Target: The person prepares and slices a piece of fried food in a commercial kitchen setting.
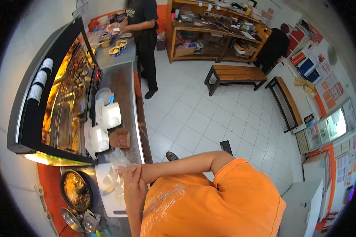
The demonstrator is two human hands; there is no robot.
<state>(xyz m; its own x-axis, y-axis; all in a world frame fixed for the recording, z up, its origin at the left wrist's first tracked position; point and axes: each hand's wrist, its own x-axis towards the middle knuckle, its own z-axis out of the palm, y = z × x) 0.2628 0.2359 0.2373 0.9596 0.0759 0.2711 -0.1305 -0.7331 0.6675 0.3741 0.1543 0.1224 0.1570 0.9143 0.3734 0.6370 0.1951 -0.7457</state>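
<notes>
My left hand (132, 180) comes up from the bottom, its fingers curled against my right wrist and hand. Mostly behind it, my right hand (125, 169) touches a crumpled clear plastic bag (118, 160). More clear plastic (116, 182) hangs or lies over a white cutting board (109, 207); what the fingers grip is hidden. A metal utensil blade seems to show under the plastic. Above the board are an open brown paper food box (123, 139) and two open white takeaway boxes (103, 145) (114, 117), each with a round white item inside.
A lit glass food warmer (68, 103) stands behind the boxes. A pan of shredded food (75, 189) and metal bowls (72, 219) are left of the board. A co-worker (145, 38) stands at the counter's far end, near two bowls. Benches (238, 72) (284, 103) stand on the floor.
</notes>
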